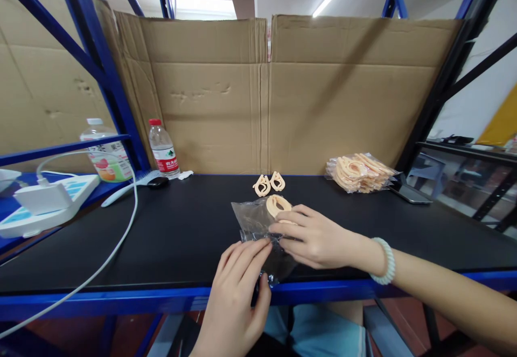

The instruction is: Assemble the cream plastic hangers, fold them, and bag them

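A clear plastic bag (252,214) lies near the front edge of the black tabletop, crumpled toward me. My left hand (242,287) is closed on the bag's near end, thumb below and fingers on top. My right hand (315,238) reaches in from the right, its fingers closed over a flat beige piece with a round opening (278,204). I cannot tell whether that piece is inside the bag or on it. Just beyond are two smaller beige cut-out pieces, one on the left (262,186) and one on the right (277,181).
Bagged beige pieces (359,173) are piled at the back right beside a dark flat device (410,190). At the back left stand a red-capped water bottle (163,152) and a larger bottle (107,158). A white cable (131,222) crosses the left side. Cardboard (210,98) walls the back.
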Demonstrator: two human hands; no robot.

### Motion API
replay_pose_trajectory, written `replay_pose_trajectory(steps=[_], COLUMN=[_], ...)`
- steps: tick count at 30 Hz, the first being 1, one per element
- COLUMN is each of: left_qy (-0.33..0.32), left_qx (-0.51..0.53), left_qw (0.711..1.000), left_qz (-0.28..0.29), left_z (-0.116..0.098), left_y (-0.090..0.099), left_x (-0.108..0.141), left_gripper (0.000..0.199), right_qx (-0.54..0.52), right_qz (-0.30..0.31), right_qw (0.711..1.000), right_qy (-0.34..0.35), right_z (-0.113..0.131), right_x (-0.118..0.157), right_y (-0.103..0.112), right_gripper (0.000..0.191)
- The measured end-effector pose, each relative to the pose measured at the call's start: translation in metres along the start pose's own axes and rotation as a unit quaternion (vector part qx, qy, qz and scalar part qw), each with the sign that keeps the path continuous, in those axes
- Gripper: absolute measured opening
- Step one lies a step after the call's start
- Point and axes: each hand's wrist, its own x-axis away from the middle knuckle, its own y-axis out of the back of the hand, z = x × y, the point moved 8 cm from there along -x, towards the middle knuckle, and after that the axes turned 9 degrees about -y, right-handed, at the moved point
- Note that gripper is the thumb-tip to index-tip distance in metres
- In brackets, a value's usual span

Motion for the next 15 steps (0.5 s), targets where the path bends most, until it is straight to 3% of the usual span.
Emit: replay_pose_trajectory(steps=[2,4,6,8,10,12,15], left_qy=[0.0,-0.001,-0.003,-0.003,-0.007,-0.015,-0.035], left_qx=[0.0,0.003,0.004,0.002,-0.004,-0.016,-0.037], left_qw=[1.0,1.0,1.0,1.0,1.0,1.0,0.998], left_qz=[0.006,0.007,0.002,-0.006,-0.014,-0.021,-0.031], left_z=[0.001,0.002,0.003,0.004,0.005,0.006,0.005], left_y=[0.002,0.003,0.004,0.004,0.005,0.007,0.008], left_x=[0.0,0.0,0.001,0.002,0.003,0.004,0.005], left_gripper=[0.048,0.045,0.044,0.043,0.043,0.043,0.044], right_qx=[-0.14,-0.18,-0.122,-0.106,-0.101,-0.104,-0.125], right_qz=[-0.066,-0.094,-0.003,0.049,0.087,0.113,0.138], right_qw=[0.987,0.97,0.964,0.962,0.959,0.955,0.951], right_qy=[-0.034,-0.135,-0.236,-0.246,-0.249,-0.253,-0.246], right_z=[-0.022,-0.066,-0.116,-0.157,-0.194,-0.22,-0.237], right_x=[0.0,-0.002,-0.006,-0.011,-0.017,-0.022,-0.026], right_y=[0.015,0.01,-0.023,-0.054,-0.086,-0.117,-0.152], right_gripper=[0.031,0.036,0.035,0.031,0.04,0.043,0.03])
